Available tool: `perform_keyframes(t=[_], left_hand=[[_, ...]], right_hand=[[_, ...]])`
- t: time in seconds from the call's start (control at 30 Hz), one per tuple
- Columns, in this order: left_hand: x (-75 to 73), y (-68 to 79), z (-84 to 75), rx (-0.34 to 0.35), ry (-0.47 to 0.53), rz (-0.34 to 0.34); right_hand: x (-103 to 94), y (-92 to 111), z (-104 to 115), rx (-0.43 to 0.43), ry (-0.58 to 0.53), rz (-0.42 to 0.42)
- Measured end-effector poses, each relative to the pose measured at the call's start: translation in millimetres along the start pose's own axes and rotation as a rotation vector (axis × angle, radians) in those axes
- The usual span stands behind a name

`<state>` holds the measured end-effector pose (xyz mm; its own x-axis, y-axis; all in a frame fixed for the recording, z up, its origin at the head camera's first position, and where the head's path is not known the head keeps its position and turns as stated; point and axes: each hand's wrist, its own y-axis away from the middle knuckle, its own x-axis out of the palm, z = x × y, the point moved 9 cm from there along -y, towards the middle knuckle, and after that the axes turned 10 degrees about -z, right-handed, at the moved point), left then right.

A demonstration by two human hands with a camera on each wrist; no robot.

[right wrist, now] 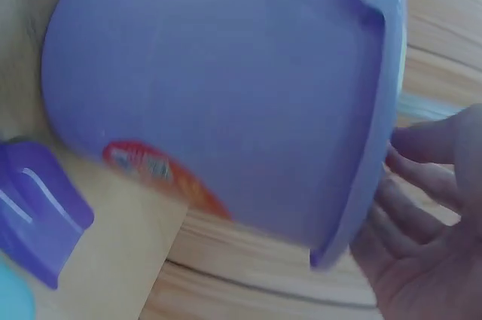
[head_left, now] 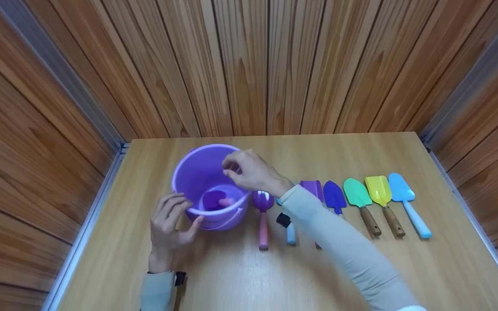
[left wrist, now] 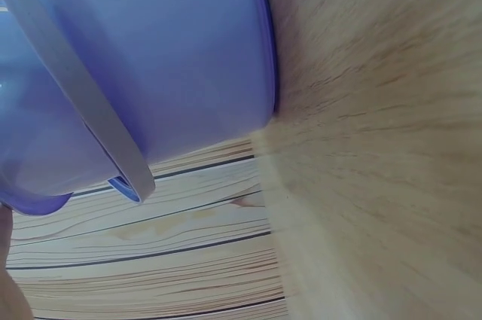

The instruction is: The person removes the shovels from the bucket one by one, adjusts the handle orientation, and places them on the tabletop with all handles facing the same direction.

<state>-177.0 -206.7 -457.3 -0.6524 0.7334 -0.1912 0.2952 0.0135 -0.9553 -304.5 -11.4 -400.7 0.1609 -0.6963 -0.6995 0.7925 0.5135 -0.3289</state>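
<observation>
A purple bucket (head_left: 237, 218) stands upright toward the left of the table. My left hand (head_left: 171, 220) holds its near left rim, fingertips at the edge and thumb against the outer wall. Over the right part of the opening is my right hand (head_left: 251, 170), fingers loosely bent with nothing between them. The right wrist view has those fingers (right wrist: 410, 211) beyond the bucket rim. Down inside the bucket lies a dark purple piece (head_left: 213, 200) with a pink part (head_left: 226, 201). Just right of the bucket lies a purple scoop (head_left: 263, 201) with a pink handle.
Along the table to the right lie a purple square shovel (head_left: 312, 188), a dark blue trowel (head_left: 334, 195), a green trowel (head_left: 357, 192), a yellow shovel (head_left: 378, 190) and a light blue shovel (head_left: 401, 188). My right forearm partly hides a blue handle (head_left: 291, 234). Wooden walls (head_left: 249, 65) enclose the table.
</observation>
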Motion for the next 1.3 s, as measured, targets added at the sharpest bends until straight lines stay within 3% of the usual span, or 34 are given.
perform_keyframes(t=[0.3, 0.43, 0.53, 0.67, 0.87, 1.07, 1.3], left_hand=[[15.9, 2.7, -4.5, 0.032, 0.016, 0.016], [16.1, 4.9, -5.4, 0.036, -0.001, 0.021], [14.2, 5.3, -2.6, 0.014, -0.008, 0.018], [13.3, 5.3, -0.5, -0.002, -0.009, 0.023], [11.1, 4.5, 0.9, -0.011, -0.008, 0.014], [6.2, 3.3, 1.2, -0.006, -0.010, 0.014], [1.6, -1.6, 3.8, 0.011, -0.030, 0.022]], right_hand=[[45.7, 6.6, -20.7, 0.206, 0.173, 0.320], [67.6, 11.3, -26.4, 0.269, 0.268, 0.520], [80.1, 11.3, -27.4, 0.289, 0.320, 0.625], [87.2, 8.1, -31.6, 0.346, 0.344, 0.668], [94.9, 1.4, -38.8, 0.425, 0.283, 0.698], [102.3, -2.0, -40.8, 0.455, 0.271, 0.720], [87.2, -5.6, -26.4, 0.544, 0.139, 0.661]])
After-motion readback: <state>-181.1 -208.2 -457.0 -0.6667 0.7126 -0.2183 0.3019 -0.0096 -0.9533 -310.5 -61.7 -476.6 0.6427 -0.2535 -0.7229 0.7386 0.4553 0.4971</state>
